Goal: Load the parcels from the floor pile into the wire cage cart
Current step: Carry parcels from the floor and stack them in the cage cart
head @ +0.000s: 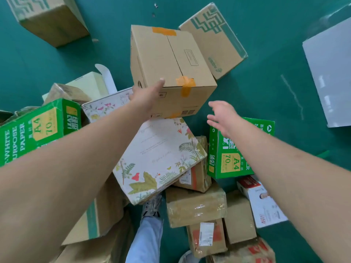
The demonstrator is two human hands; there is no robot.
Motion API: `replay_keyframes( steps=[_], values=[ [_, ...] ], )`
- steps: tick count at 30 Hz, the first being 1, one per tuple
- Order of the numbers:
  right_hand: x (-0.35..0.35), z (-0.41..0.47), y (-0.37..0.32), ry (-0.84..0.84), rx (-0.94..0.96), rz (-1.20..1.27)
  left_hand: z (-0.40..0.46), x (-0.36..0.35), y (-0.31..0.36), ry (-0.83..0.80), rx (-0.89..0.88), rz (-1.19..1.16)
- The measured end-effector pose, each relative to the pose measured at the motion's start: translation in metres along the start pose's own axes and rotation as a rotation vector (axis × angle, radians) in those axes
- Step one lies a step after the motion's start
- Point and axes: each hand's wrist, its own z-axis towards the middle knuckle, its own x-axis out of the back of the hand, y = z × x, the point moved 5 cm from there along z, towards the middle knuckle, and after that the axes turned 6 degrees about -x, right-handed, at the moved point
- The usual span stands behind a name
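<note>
Two green paper cartons (40, 123), marked "A4" and "70", lay at frame left and right on the green floor (266, 54). At frame centre, my left hand (147, 95) gripped the orange-taped brown box (171, 69) by its near corner. My right hand (223, 115) hovered beside it, fingers spread, holding nothing.

Two green A4 paper boxes: one (36, 128) at left, one (233, 158) at right.

Two floral boxes: large one (159, 160) at centre, second (108, 107) behind it.

Two brown boxes with green print: upper left (47, 18), upper right (214, 38).

One plain box with orange tape (171, 69), upper centre.

One grey sheet (330, 76), right edge.

Two hands: left (146, 95), right (224, 116).
</note>
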Motion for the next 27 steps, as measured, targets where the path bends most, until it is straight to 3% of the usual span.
replay_keyframes(
  steps=[7, 12, 19, 27],
  values=[
    [-0.025, 0.053, -0.033, -0.039, 0.111, -0.006, 0.038, 0.007, -0.018, -0.032, -0.080, 0.054],
    [-0.042, 0.041, -0.024, -0.023, 0.158, -0.055, 0.024, 0.023, -0.040, -0.173, -0.157, -0.002],
    [-0.029, -0.031, 0.004, 0.100, 0.269, -0.216, -0.051, 0.055, -0.059, -0.156, -0.095, -0.157],
    [0.016, -0.169, 0.046, 0.109, 0.285, -0.104, -0.171, 0.080, -0.099, -0.126, -0.028, -0.096]
  ],
)
